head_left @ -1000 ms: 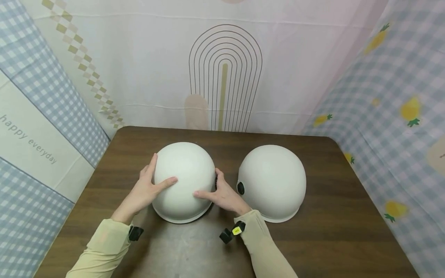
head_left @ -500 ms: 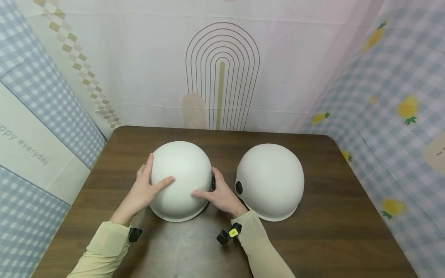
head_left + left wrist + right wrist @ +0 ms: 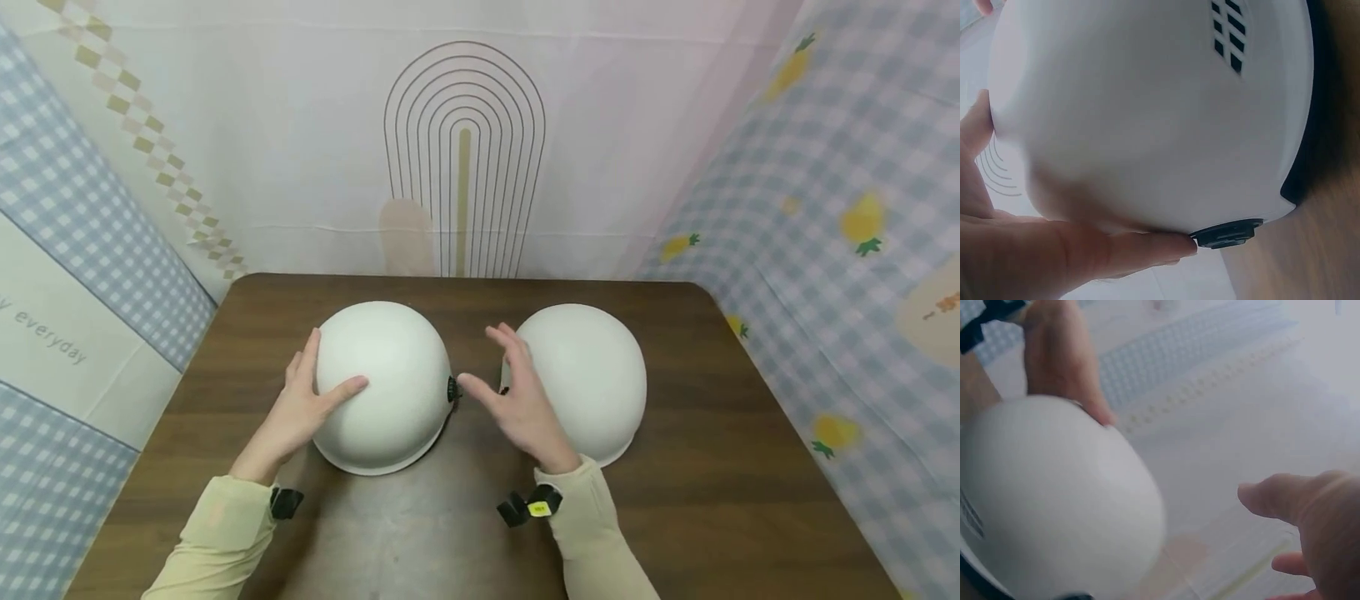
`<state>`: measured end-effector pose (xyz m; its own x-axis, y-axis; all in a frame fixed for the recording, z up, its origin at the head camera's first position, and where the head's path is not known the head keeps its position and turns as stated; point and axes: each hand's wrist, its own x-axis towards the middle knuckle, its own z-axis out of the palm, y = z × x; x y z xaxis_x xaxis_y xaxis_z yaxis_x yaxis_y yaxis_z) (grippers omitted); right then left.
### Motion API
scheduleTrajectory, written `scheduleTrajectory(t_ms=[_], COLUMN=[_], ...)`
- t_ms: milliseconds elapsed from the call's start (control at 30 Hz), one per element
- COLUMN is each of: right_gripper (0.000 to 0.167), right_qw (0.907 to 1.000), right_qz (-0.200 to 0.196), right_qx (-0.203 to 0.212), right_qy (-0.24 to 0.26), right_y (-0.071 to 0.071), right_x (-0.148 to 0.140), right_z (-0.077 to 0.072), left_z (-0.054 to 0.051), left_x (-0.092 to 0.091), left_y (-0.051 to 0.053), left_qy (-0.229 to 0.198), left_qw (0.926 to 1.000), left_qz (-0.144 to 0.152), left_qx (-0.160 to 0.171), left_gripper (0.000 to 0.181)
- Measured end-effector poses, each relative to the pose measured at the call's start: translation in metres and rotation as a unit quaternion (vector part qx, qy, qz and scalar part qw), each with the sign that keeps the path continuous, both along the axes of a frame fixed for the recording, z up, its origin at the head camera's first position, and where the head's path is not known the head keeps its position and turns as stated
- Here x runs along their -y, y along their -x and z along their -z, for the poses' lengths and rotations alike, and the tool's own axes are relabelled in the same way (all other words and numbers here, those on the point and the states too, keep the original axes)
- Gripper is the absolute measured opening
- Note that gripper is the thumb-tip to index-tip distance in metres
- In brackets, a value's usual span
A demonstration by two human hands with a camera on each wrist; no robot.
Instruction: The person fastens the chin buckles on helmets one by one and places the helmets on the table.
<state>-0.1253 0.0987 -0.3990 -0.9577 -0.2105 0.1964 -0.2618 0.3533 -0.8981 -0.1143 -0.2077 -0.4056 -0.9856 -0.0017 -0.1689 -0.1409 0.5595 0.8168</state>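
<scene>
A white dome-shaped helmet [image 3: 382, 375] rests crown up on the table, with a small black round fitting [image 3: 452, 389] on its right side. My left hand [image 3: 292, 408] rests on it, fingers extended along its left side and thumb on the dome. In the left wrist view, slotted vents [image 3: 1229, 37] show on the shell, and the fingers lie beside another black fitting [image 3: 1227, 234]. My right hand [image 3: 525, 408] is raised between the two helmets, fingers spread and holding nothing. It partly covers the second white helmet [image 3: 592, 367]. In the right wrist view it is apart from the first helmet [image 3: 1066, 494].
Both helmets stand on a dark brown wooden table [image 3: 712, 500]. A pale patterned cloth [image 3: 315, 125] hangs behind it, with blue checked cloth [image 3: 795, 333] on the right and a similar one [image 3: 82, 167] on the left.
My right hand has come off the left helmet and moved right, in front of the second helmet. My left hand stays on the left helmet. The head view has shifted slightly.
</scene>
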Motion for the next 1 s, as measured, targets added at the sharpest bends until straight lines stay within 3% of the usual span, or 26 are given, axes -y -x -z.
scheduleTrajectory(t_ms=[233,400,533,633,700,833,900,1000], right_gripper=[0.064,0.061,0.065,0.070,0.073,0.074,0.077,0.087], right_qw=[0.9950,0.9847,0.9756,0.9710,0.9684,0.9647,0.9617,0.9559], right_qz=[0.065,0.152,0.213,0.238,0.249,0.262,0.270,0.282], right_qx=[-0.055,-0.082,-0.055,-0.023,-0.009,-0.002,0.009,0.057], right_qy=[0.051,0.022,-0.006,-0.014,-0.018,-0.030,-0.044,-0.062], right_y=[0.008,0.010,0.010,0.008,0.008,0.008,0.007,0.006], right_x=[-0.037,-0.069,-0.093,-0.104,-0.107,-0.114,-0.120,-0.130], right_z=[-0.013,-0.021,-0.021,-0.018,-0.016,-0.012,-0.010,-0.004], left_z=[0.001,-0.006,-0.018,-0.024,-0.026,-0.028,-0.028,-0.024], left_x=[0.008,-0.005,-0.030,-0.054,-0.073,-0.112,-0.130,-0.154], left_y=[0.005,-0.001,-0.008,-0.008,-0.008,-0.005,-0.004,-0.001], left_qy=[0.006,0.027,0.065,0.066,0.045,-0.020,-0.053,-0.086], left_qw=[0.9999,0.9988,0.9938,0.9888,0.9838,0.9652,0.9599,0.9648], left_qz=[-0.008,-0.034,-0.036,-0.021,-0.017,-0.009,0.012,0.056], left_qx=[-0.005,-0.022,-0.082,-0.133,-0.173,-0.261,-0.275,-0.242], left_gripper=[0.108,0.110,0.107,0.100,0.095,0.086,0.084,0.083])
